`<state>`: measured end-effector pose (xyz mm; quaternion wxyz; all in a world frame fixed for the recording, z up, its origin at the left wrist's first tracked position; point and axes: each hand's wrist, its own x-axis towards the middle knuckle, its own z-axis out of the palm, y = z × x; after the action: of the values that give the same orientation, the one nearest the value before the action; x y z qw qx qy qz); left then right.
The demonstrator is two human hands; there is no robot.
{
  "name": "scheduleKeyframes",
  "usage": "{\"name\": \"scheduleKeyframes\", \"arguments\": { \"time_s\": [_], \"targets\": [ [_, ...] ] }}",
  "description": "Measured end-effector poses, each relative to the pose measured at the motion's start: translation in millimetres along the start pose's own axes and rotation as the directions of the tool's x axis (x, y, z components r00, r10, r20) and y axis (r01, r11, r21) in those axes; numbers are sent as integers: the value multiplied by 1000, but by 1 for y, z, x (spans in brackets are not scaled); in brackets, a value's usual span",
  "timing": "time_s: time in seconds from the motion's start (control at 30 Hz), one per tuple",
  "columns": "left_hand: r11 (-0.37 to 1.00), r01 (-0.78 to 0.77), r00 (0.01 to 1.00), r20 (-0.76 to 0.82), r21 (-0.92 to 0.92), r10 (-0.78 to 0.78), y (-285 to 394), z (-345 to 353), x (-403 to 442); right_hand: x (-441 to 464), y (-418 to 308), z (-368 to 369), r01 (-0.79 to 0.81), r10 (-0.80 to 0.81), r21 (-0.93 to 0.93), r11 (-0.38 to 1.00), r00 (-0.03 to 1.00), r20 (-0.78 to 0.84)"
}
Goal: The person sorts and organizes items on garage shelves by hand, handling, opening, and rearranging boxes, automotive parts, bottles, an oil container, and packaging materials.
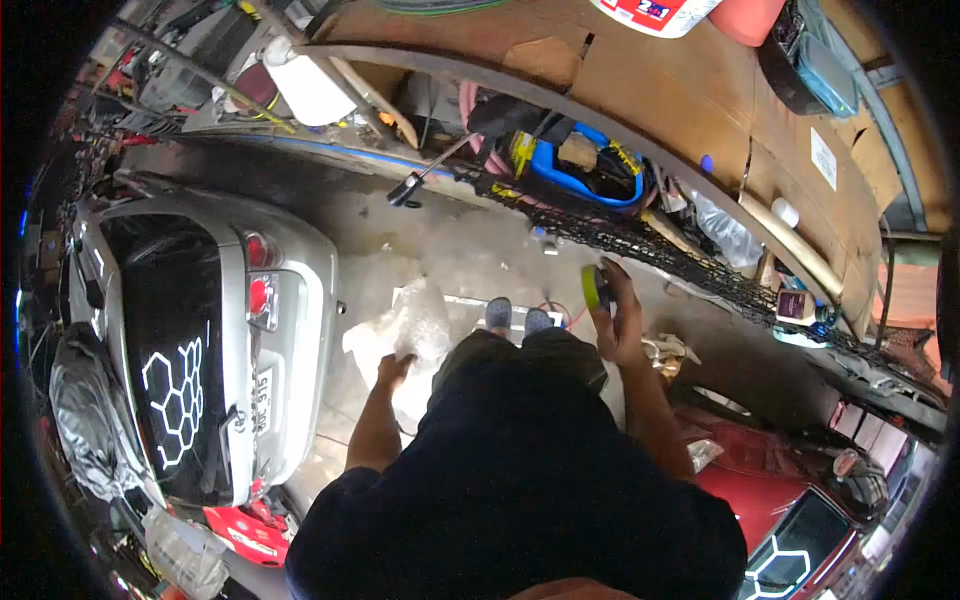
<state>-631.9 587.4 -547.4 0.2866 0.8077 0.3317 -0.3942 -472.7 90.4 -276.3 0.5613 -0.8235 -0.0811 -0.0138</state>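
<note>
My left hand [396, 370] is closed on a bunched, translucent white plastic sheet [415, 318], which hangs down at my left side and catches bright light. Its fingertips are partly lost against the plastic. In my right hand [625, 318], raised on the other side, is a roll of yellow-green tape [590, 287], its face turned to the left and its rim gripped by the fingers. Between the hands, my grey shoes [499, 312] stand by a pale flat panel [463, 304] on the floor.
To the left is a silver car [300, 350], to the lower right a red car [720, 470]. A brown workbench [680, 120] curves across the front, with a blue container [560, 170] under its edge and a white bucket [645, 14] on top. Crumpled material [668, 352] lies right of my arm.
</note>
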Motion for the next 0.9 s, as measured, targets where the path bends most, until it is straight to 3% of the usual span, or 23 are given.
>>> {"name": "scheduleKeyframes", "arguments": {
  "time_s": [0.03,0.1,0.2,0.3,0.33,0.4,0.5,0.53,0.57,0.6,0.63,0.67,0.7,0.77,0.9],
  "targets": [
    [1000,-8,997,-83,-30,6,-3,7,-8,12,-6,1,-41,40,4,999,993,113],
    [999,15,970,-243,-42,-25,14,9,-41,30,-10,4,54,-22,-140,989,976,217],
    [982,28,964,-255,-189,-77,20,5,-54,48,-19,12,98,-4,-261,960,941,339],
    [972,-13,946,-317,-237,-64,32,3,-76,51,-10,30,241,-119,-290,926,917,382],
    [933,-85,951,-308,-351,-29,33,4,-78,48,-9,35,140,-37,-211,967,903,429],
    [802,-213,951,-305,-559,40,27,10,-78,41,-6,49,128,-33,-144,981,849,527],
    [698,-523,838,-444,-488,317,4,16,-74,37,-3,68,183,-71,-115,976,774,630],
    [751,-415,888,-407,-514,213,2,20,-75,35,3,74,226,-89,-127,966,750,655],
    [827,-420,873,-414,-373,257,-17,29,-62,32,6,81,269,-109,-130,954,716,689],
    [922,-385,866,-367,-52,341,-51,39,-34,33,-1,84,189,-33,-137,972,692,721],
    [956,-224,872,-478,-191,109,-62,54,-33,36,-5,85,211,-25,-156,965,665,746],
    [895,-77,842,-509,-439,-177,-32,39,-78,38,-6,85,227,-9,-179,957,642,766],
    [861,-35,816,-511,-508,-269,-45,51,-80,40,-3,85,242,8,-205,948,629,777],
    [844,200,797,-418,-498,-436,-57,57,-96,40,8,83,286,43,-266,920,603,797],
    [755,184,733,-423,-630,-532,-78,70,-115,37,26,65,277,114,-325,904,578,808]
  ]
}}
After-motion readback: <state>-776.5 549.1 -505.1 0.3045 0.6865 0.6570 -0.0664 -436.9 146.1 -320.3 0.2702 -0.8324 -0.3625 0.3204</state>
